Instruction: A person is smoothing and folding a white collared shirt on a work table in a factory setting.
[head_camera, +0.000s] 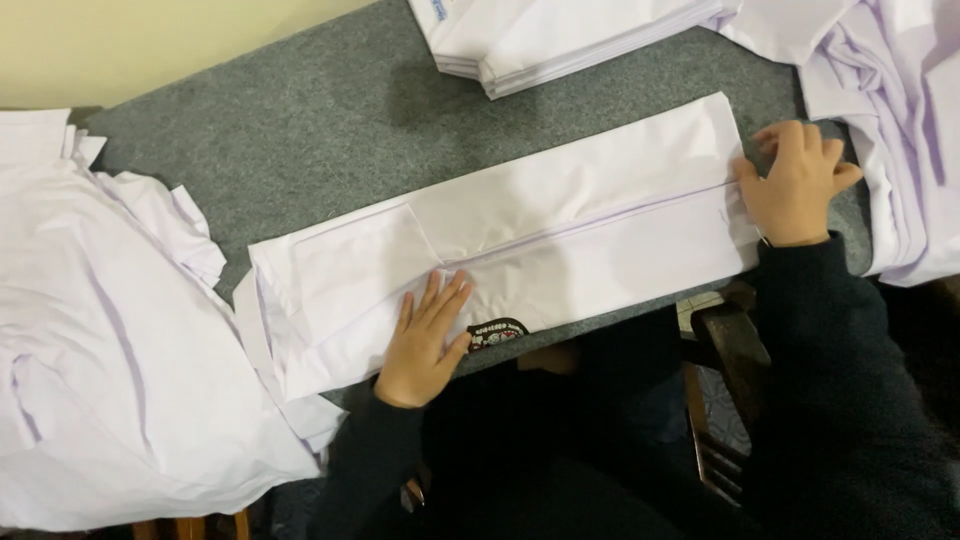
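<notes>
Pressing folded white shirt (520, 240): left hand (425, 345) flat, right hand (795, 185) seemingly pinching.

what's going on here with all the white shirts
A person is pressing a white shirt, folded into a long strip, flat on a grey table. The left hand lies flat near its middle; the right hand pinches its far end. Loose shirts lie at the left, a folded stack behind.
</notes>
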